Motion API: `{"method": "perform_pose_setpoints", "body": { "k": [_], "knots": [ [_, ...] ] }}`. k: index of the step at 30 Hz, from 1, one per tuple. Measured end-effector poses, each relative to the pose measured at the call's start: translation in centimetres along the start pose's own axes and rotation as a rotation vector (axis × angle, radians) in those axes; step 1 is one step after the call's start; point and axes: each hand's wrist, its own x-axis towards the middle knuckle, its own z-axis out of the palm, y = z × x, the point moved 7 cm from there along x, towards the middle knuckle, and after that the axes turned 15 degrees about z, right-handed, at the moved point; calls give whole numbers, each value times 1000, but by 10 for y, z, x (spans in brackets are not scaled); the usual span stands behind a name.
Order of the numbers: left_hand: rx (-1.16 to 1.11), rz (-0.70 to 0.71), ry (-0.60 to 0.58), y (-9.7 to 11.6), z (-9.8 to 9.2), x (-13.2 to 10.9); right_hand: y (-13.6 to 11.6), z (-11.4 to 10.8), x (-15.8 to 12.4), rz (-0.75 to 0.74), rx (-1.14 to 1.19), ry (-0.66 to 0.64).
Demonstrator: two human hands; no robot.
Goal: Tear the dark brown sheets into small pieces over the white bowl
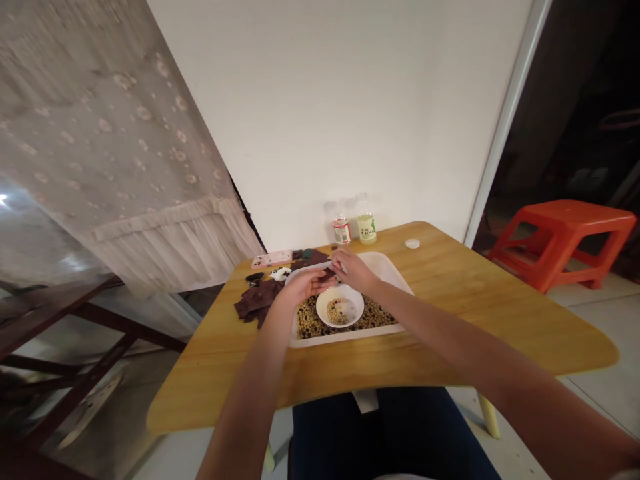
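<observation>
My left hand [305, 285] is over the white tray [320, 341], its fingers stretched and bent around a small dark brown piece [328, 274] that looks like cloth. Against that piece is my right hand [351, 271], its fingers pinched together at the upper edge; what lies between those fingertips is too small to make out. Just below both hands a white bowl [353, 292] with pale beads in it stands in the tray. Many brown, black and tan beads [311, 321] lie around the bowl.
More dark brown pieces [257, 301] are heaped left of the tray, near a pink phone [271, 259]. Two jars, one red-labelled [342, 231] and one greenish [367, 229], stand by the wall. A white lid [413, 244] lies at right; an orange stool [565, 233] is beyond the table.
</observation>
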Motion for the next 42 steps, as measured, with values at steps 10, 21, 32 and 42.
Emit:
{"method": "perform_pose_setpoints", "body": {
  "k": [10, 21, 32, 42],
  "knots": [
    [-1, 6, 5, 0, 0, 0, 0, 0, 0, 9, -7, 3],
    [1, 1, 15, -2, -2, 1, 1, 0, -1, 7, -3, 4],
    [3, -11, 17, -1, -2, 1, 0, 0, -1, 8, -3, -3],
    [10, -6, 14, -2, -3, 2, 0, -1, -1, 16, -10, 1]
  ]
}}
